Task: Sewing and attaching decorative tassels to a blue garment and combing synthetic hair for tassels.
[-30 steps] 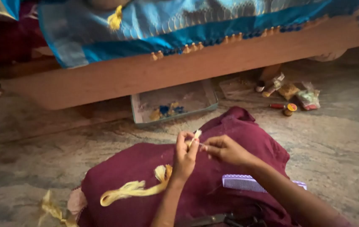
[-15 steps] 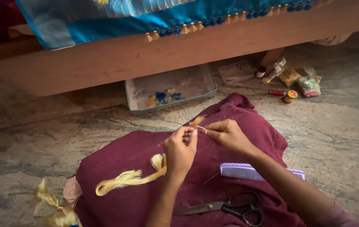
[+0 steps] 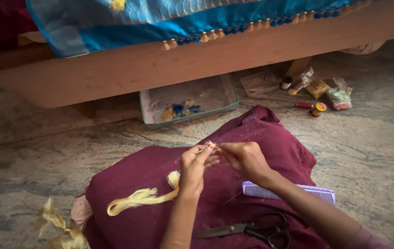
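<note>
Speckled stone floor [image 3: 44,152] surrounds a maroon cloth-covered lap [image 3: 160,180], where the left hand [image 3: 192,166] and right hand [image 3: 245,159] pinch a small tuft of pale yellow silk threads [image 3: 211,145] between fingertips; knotting seems underway, needing steady tension next.

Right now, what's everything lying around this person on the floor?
Yellow thread bundle: one, pale gold, on the maroon cloth, its end pinched in the hands.
Loose yellow threads: one clump, floor at lower left.
Maroon cloth: one, over the lap.
Comb: one, lilac, on the cloth by the right wrist.
Scissors: one pair, black handles, on the cloth.
Tray: one, grey, blue and yellow bits inside, under the wooden frame.
Blue fabric: one, tasselled edge, on the frame.
Spools and packets: several, floor at right.
Left hand: pinching thread.
Right hand: pinching thread.
</note>
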